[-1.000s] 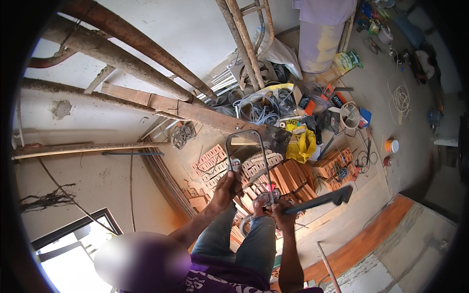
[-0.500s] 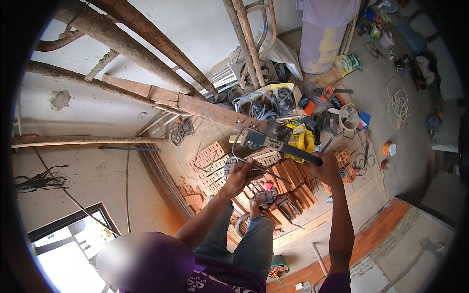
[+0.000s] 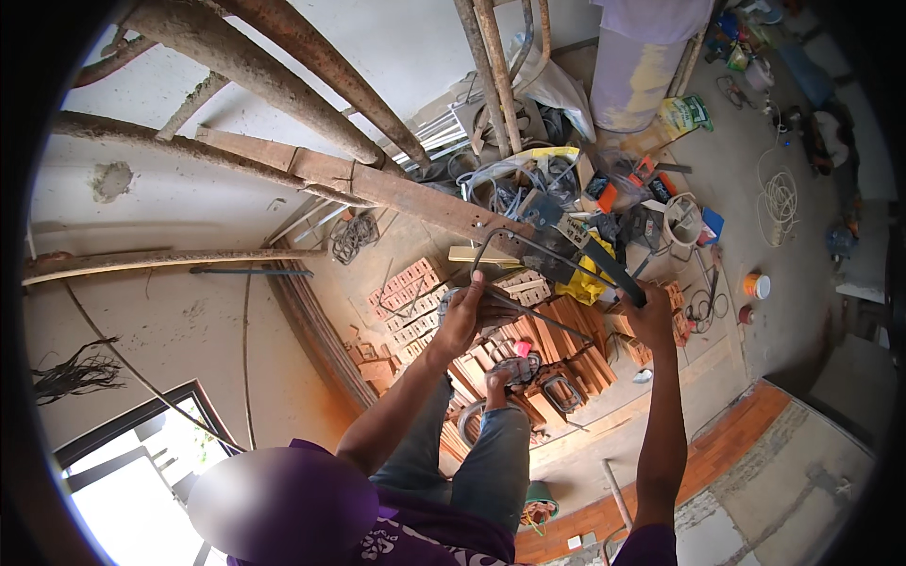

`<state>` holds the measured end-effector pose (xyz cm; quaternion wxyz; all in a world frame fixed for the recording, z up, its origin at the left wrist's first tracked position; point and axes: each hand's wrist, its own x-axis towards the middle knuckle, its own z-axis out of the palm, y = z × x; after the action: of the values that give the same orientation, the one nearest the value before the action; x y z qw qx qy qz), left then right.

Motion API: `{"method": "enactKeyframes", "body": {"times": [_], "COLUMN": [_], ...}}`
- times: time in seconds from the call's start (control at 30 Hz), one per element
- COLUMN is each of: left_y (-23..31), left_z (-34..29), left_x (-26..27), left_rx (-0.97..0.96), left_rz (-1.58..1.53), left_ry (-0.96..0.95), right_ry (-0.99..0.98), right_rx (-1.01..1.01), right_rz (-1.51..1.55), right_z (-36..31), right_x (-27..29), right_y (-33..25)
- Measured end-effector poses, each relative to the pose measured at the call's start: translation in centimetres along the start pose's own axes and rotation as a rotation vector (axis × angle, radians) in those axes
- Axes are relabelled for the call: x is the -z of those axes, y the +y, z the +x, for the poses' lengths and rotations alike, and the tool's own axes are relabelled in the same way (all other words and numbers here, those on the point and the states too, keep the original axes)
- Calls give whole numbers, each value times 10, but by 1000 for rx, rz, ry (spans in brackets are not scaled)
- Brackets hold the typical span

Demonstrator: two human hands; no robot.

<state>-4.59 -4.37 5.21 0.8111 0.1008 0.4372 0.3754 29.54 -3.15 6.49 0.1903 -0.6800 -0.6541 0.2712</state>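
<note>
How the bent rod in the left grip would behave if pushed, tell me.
The bent rod is probably stiff: its sides jut from the left grip without sagging. Being thin, it's likely light for its length. Held near one end, it might twist.

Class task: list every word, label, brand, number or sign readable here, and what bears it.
Wording not copied; markings only:
Dark tool, right hand: dark lettering, pale patch.
Purple shirt: white print, partly cut off.
Green-yellow packet: print too small to read.
</note>
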Motion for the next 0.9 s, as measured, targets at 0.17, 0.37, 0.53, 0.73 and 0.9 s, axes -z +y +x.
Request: {"method": "enactKeyframes", "body": {"times": [0.17,0.37,0.53,0.73,0.9], "left_y": [-1,14,16,18,15], "left_z": [14,28,47,53,52], "left_x": [18,30,37,38,17], "left_rx": [-136,-110,-151,-200,-228], "left_rz": [249,161,200,95,-48], "left_ry": [138,126,129,63,112], "right_ry": [-148,-35,-13,-2,-48], "right_rx": [-79,7,13,-30,-107], "right_rz": [5,-27,-9,-25,77], "right_z": [5,8,11,10,10], "right_x": [-5,-12,-14,-18,-13], "right_y": [-24,-18,-24,-22,-25]}}
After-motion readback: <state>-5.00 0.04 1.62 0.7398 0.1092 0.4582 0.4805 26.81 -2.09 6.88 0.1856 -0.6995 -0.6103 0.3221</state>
